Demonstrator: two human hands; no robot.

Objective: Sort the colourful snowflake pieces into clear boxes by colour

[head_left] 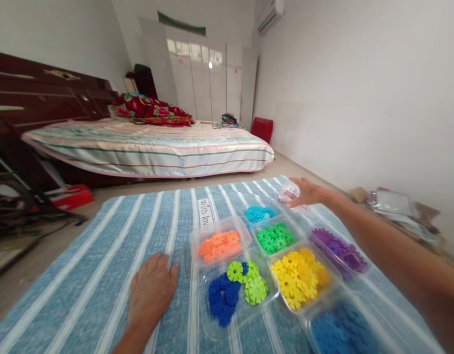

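My left hand (153,287) lies palm down on the striped cloth, its fingers slightly curled and holding nothing. Right of it sits a clear box (208,330) with dark blue (223,297) and lime green snowflake-shaped plastic discs (256,289). At the far right of the table my right hand (303,191) is stretched out, thumb and fingers around a clear plastic container (288,192) with pale pink and white showing in it. Its contents are blurred. Closest to that hand are light blue discs (261,214) and a box of purple discs (339,250).
Between my hands stand boxes of orange (219,246), green (275,238) and yellow discs (300,278). More blue discs (341,329) sit at the near right edge. Beyond the cloth-covered table (138,221) is a bed (168,152). Piled items (396,206) lie along the right wall.
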